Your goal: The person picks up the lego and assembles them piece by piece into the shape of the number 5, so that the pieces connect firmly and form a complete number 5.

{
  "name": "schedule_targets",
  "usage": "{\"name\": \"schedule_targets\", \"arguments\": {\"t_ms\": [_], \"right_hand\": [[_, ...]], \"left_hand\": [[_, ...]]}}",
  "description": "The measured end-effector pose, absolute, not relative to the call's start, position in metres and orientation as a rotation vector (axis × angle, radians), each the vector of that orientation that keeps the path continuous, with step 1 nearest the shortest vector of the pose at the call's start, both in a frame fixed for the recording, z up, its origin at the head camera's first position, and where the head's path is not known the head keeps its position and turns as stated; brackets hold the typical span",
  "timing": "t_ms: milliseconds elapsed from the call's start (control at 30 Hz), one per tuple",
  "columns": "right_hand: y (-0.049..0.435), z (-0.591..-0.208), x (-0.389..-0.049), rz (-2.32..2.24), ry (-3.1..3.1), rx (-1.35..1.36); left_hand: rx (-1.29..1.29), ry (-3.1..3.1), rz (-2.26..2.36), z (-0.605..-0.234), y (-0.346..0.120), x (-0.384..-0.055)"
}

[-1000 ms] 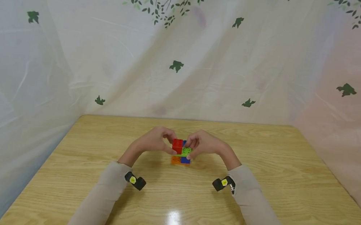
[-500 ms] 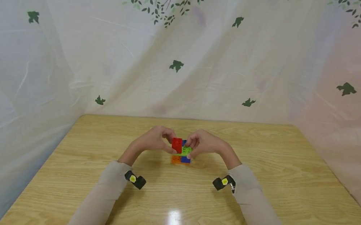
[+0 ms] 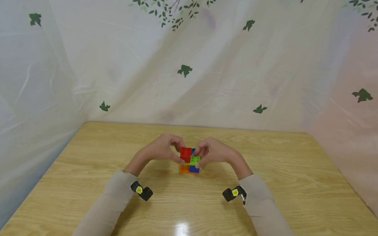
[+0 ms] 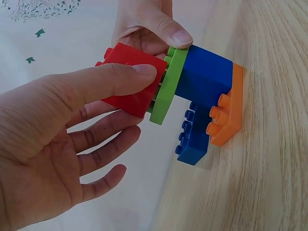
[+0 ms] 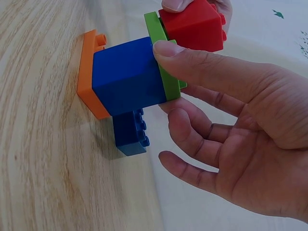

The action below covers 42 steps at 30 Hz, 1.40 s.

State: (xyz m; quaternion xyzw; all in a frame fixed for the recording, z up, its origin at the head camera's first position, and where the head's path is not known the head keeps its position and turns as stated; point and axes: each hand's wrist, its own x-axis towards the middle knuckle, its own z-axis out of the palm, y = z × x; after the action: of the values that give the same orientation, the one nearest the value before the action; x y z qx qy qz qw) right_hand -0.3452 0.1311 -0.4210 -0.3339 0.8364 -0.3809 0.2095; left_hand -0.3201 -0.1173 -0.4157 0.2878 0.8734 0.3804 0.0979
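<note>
My left hand (image 3: 163, 148) pinches a red toy building brick (image 4: 134, 54) between thumb and fingers. The brick sits at one end of a flat lime-green plate (image 4: 169, 91), whose studs show along the seam between them. My right hand (image 3: 218, 151) pinches the other end of that plate, thumb at its edge over a large blue brick (image 5: 127, 74). Below the blue brick is a flat orange plate (image 4: 234, 106), low by the table, with bare studs at one end. Behind stands a darker blue brick (image 5: 129, 137) with a row of studs.
The wooden table (image 3: 181, 201) stretches around the bricks on all sides. A pale curtain (image 3: 138, 75) with leaf prints hangs behind the table's far edge. Small black cameras (image 3: 141, 190) are strapped to both sleeved wrists.
The red brick, slightly tipped half a second ago, now stands straighter on the green plate. Both hands keep the same hold and place.
</note>
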Motion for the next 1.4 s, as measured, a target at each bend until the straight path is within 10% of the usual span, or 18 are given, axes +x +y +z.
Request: {"name": "schedule_targets", "arguments": {"t_ms": [1400], "right_hand": [[0.1332,-0.4231,-0.3452,-1.071,2.31,-0.964]], "left_hand": [[0.877,2.537,1.192,-0.4214,-0.118,-0.3211]]}}
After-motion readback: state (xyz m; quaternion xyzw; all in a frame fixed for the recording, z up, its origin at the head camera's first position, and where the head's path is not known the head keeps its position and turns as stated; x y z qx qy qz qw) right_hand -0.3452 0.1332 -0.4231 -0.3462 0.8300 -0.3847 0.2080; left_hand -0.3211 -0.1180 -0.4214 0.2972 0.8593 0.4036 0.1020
